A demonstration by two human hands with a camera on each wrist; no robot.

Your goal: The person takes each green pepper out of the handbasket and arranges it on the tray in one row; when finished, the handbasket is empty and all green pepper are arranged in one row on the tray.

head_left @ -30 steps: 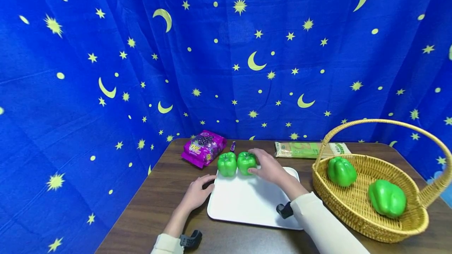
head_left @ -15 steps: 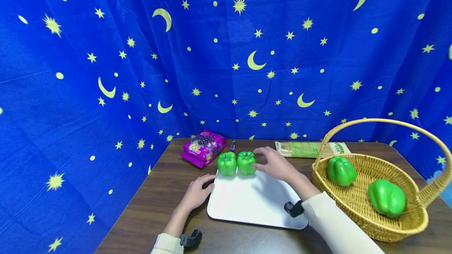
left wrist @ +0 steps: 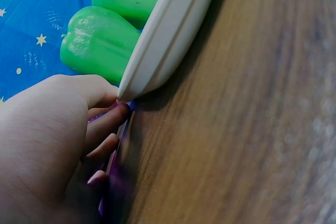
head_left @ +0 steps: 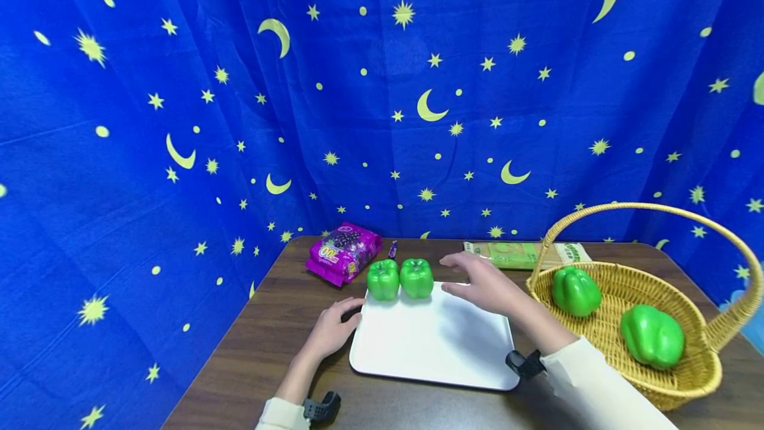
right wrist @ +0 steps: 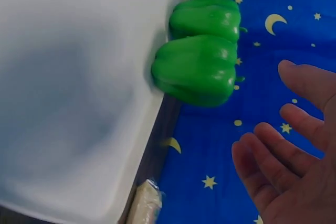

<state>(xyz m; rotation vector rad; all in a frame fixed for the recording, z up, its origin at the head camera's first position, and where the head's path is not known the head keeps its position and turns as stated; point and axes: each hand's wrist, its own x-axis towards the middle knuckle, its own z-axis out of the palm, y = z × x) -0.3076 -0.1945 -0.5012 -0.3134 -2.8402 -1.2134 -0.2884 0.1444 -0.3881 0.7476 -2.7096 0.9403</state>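
Note:
Two green bell peppers, one (head_left: 382, 280) on the left and one (head_left: 416, 279) on the right, stand side by side at the far left of a white tray (head_left: 432, 344). At the tray's left edge, my left hand (head_left: 333, 329) pinches the rim near the far corner, as the left wrist view shows too. My right hand (head_left: 482, 284) hovers over the tray's far right part, right of the peppers. Its fingers are spread and loosely bent, with nothing between them; in the right wrist view, the hand (right wrist: 299, 156) is apart from the pepper (right wrist: 197, 72).
A wicker basket (head_left: 549, 320) with a tall handle stands at the right, holding two more green bell peppers (head_left: 576, 291). Behind the tray lie a purple grape-pattern packet (head_left: 344, 252), a small purple item (head_left: 392, 249) and a long green-and-beige packet (head_left: 513, 255).
My right hand has let go of the right pepper and drawn away to the right. That pepper stays beside the other on the tray. The left hand has not moved.

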